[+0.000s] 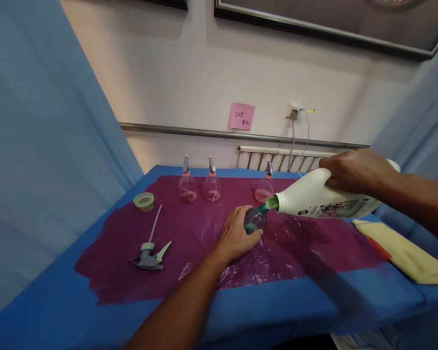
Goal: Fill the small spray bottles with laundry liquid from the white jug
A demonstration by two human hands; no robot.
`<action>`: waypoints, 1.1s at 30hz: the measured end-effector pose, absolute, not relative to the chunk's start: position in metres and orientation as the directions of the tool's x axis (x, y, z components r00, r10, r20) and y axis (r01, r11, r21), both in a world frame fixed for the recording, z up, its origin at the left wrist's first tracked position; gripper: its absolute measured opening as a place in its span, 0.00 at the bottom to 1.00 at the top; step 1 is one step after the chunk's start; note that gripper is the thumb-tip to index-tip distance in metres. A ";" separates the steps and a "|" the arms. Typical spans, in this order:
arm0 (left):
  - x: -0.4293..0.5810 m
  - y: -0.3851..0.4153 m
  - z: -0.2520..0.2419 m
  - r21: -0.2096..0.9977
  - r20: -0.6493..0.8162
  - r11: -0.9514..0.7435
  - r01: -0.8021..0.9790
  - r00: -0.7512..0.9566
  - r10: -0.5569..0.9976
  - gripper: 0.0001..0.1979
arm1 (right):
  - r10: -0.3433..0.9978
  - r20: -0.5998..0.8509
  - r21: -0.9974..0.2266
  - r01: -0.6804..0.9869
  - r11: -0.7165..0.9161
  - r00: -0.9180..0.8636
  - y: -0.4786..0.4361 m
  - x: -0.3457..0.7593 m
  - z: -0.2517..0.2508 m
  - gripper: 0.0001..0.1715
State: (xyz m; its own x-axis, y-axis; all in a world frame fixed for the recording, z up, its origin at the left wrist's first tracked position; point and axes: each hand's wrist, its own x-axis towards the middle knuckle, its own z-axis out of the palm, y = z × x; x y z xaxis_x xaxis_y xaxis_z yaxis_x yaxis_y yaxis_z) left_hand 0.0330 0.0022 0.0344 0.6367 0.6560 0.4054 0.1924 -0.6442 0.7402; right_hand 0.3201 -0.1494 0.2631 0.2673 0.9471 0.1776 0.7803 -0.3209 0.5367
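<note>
My left hand point(239, 231) is wrapped round a small dark-green clear spray bottle point(254, 219) without its head, tilted a little to the right. My right hand point(357, 172) grips the handle of a large cream jug-shaped bottle point(328, 199), tipped so its green spout point(272, 202) meets the small bottle's neck. Whether liquid is flowing I cannot make out. A grey and pale-green trigger spray head point(148, 256) with its tube lies at the left. Several pink-collared spray bottles, such as one spray bottle point(212, 187), stand at the back holding pink liquid.
A maroon plastic sheet point(197, 248) covers the middle of the blue-clothed table point(241, 304). At the left stands a small pale-green cup point(144, 201). A folded yellow cloth point(405, 253) lies at the right edge. Behind are a metal rail point(190, 131) and a wall socket point(293, 111) with cords.
</note>
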 end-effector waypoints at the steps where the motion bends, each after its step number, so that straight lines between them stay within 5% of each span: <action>1: 0.033 0.002 0.035 0.740 0.404 -0.643 0.194 0.637 0.657 0.34 | 0.948 0.170 0.542 0.778 -0.318 0.269 -0.149 0.320 0.263 0.11; 33: 0.035 0.002 0.037 0.745 0.395 -0.638 0.192 0.644 0.655 0.33 | 0.939 0.151 0.514 0.787 -0.341 0.309 -0.150 0.324 0.252 0.11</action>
